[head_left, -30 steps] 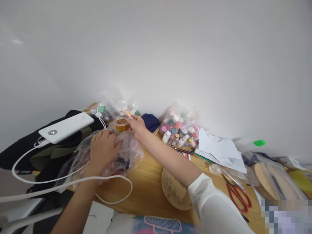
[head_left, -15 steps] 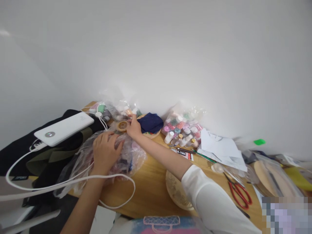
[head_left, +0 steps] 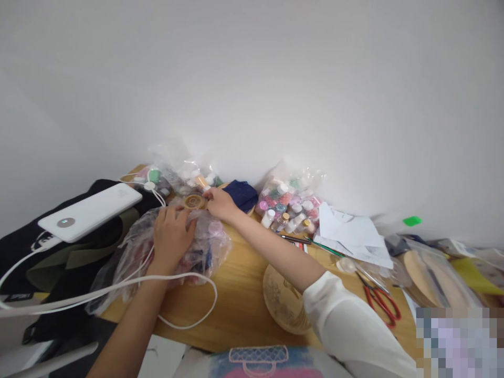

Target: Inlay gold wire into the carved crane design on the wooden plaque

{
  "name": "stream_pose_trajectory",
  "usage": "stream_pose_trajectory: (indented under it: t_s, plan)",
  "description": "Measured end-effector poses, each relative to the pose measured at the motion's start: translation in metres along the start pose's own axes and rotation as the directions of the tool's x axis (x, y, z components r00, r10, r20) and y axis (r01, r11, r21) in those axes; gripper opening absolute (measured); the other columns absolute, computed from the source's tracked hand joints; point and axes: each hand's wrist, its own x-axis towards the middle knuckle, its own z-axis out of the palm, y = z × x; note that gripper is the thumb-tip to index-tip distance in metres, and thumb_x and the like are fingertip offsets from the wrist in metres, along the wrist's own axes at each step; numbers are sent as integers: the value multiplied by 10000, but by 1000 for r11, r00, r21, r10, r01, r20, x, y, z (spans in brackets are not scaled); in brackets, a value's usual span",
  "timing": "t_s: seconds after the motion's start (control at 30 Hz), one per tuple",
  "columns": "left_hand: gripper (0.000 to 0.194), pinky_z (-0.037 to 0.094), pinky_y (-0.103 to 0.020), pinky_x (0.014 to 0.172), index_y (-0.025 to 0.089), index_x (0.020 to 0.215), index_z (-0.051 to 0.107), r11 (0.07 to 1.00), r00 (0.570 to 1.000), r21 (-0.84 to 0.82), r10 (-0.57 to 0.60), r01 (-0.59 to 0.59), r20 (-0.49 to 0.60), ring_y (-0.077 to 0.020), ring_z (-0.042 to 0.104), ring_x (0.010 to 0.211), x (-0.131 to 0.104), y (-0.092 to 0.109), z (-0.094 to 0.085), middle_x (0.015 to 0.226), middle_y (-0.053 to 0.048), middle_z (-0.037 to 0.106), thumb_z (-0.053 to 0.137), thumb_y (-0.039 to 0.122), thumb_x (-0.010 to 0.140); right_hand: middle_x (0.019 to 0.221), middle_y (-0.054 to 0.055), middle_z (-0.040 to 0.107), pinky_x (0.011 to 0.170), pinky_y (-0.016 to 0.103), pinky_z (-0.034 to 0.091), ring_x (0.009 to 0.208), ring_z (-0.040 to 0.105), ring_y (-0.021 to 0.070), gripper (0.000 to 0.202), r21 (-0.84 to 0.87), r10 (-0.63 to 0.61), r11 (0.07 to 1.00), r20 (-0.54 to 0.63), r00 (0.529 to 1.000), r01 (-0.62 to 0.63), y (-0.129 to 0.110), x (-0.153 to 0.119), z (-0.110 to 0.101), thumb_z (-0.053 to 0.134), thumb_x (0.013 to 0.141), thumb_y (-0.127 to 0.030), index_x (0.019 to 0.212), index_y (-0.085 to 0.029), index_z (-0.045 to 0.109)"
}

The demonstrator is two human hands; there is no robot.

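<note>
My left hand lies on a crumpled clear plastic bag at the left of the wooden table, its fingers spread over the plastic. Beyond it, my right hand reaches across with bent fingers beside a round amber spool-like ring. Whether those fingertips pinch anything is too small to tell. Dark blue cloth sits just behind my right hand, partly covered by it. A bag of small bottles stands further right, against the wall.
A white power bank with a looping white cable lies on dark clothing at left. Round carved wood is under my right forearm. White paper and red-handled scissors lie at right.
The view has shifted slightly, so most objects appear further left. My right hand has moved back a little from the amber ring's edge and the blue cloth. My left hand stays on the bag.
</note>
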Motion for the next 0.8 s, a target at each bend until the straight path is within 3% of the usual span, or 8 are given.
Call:
stream_pose_trajectory:
  t_s: [0.1, 0.17, 0.3, 0.47, 0.57, 0.63, 0.7, 0.8]
  plan:
    - [282, 416, -453, 979, 130, 1018, 628, 1000, 1000, -14, -1, 0, -6, -331, 520, 1146, 4, 1, 2, 1124, -115, 588, 428, 322, 963, 996, 55, 696, 796, 333, 567, 879, 670, 162, 149, 129, 56, 990, 54, 997, -63, 4, -15, -20, 590, 904, -174, 1027, -135, 666]
    - [276, 416, -453, 987, 126, 1016, 628, 1000, 1000, -23, 4, -4, -14, -331, 520, 1149, 8, 1, 6, 1122, -113, 586, 433, 314, 960, 802, 21, 710, 689, 250, 553, 694, 665, 116, 238, 224, 84, 970, 63, 994, -96, 3, -29, -33, 509, 834, 6, 870, -137, 695]
    - [265, 416, -480, 1009, 118, 1049, 629, 1000, 999, -31, 2, -3, -42, -342, 521, 1167, 16, 0, 16, 1154, -133, 576, 479, 304, 932, 713, -4, 689, 600, 183, 511, 561, 610, 58, 337, 388, 130, 912, 28, 991, -130, -6, -64, -62, 411, 789, 73, 768, -145, 667]
    - [455, 401, -453, 1075, 111, 1218, 571, 997, 994, -42, 57, -61, -92, -322, 499, 1237, 11, -3, -1, 1283, -153, 528, 598, 403, 870, 721, -17, 679, 643, 167, 502, 604, 618, 41, 261, 526, 143, 846, -78, 987, -81, -2, -126, -107, 452, 846, -7, 793, -152, 662]
    - [460, 392, -470, 1080, 126, 1219, 574, 996, 985, -30, 77, -83, -156, -326, 498, 1235, -7, -6, -21, 1280, -145, 535, 572, 436, 878, 737, -6, 701, 661, 203, 521, 648, 643, 73, 177, 575, 100, 818, -134, 986, -5, 19, -176, -136, 537, 845, -109, 819, -171, 701]
    - [378, 417, -472, 1045, 149, 1139, 613, 995, 983, -14, 95, -98, -156, -312, 555, 1146, -22, -8, -27, 1162, -121, 605, 515, 427, 903, 729, 4, 709, 666, 223, 528, 672, 655, 98, 106, 579, 83, 814, -190, 978, 44, 39, -212, -152, 621, 824, -204, 820, -187, 725]
    - [365, 440, -463, 1017, 166, 1096, 626, 994, 988, -7, 107, -109, -113, -310, 585, 1101, -35, -8, -25, 1127, -111, 634, 512, 438, 882, 714, 7, 707, 665, 223, 522, 668, 648, 101, 103, 566, 149, 824, -266, 953, 29, 61, -243, -162, 657, 821, -262, 834, -203, 741]
    - [432, 434, -468, 1033, 177, 1173, 610, 996, 996, 25, 90, -90, -18, -334, 560, 1183, -47, -5, -10, 1246, -128, 616, 531, 464, 861, 718, 14, 703, 661, 228, 517, 677, 641, 109, 121, 595, 265, 804, -365, 893, 4, 86, -277, -165, 697, 804, -319, 831, -214, 750]
